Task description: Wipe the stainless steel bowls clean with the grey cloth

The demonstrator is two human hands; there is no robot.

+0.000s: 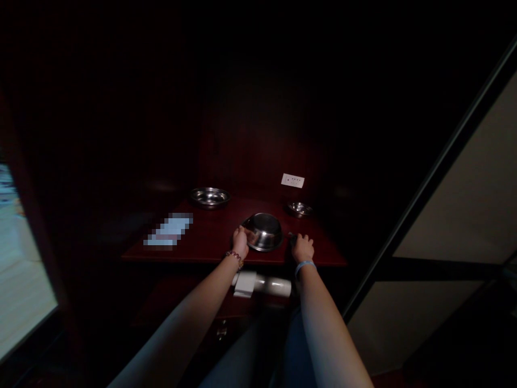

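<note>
Before two dishes, the left hand grips an upturned bowl; the right hand, grip unclear, is near.

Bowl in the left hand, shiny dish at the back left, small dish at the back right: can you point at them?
Bowl [264, 233]: head view, on its metal side.
Shiny dish [210, 198]: head view, on its inside.
Small dish [299, 209]: head view, on its inside.

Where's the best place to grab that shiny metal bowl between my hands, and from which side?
Probably by its rim, left and right edges, coming from the front. The metal bowl looks base up, so the rim flares out low while the smooth wall narrows upward. Your left hand is at its left edge; your right hand is apart from it.
</note>
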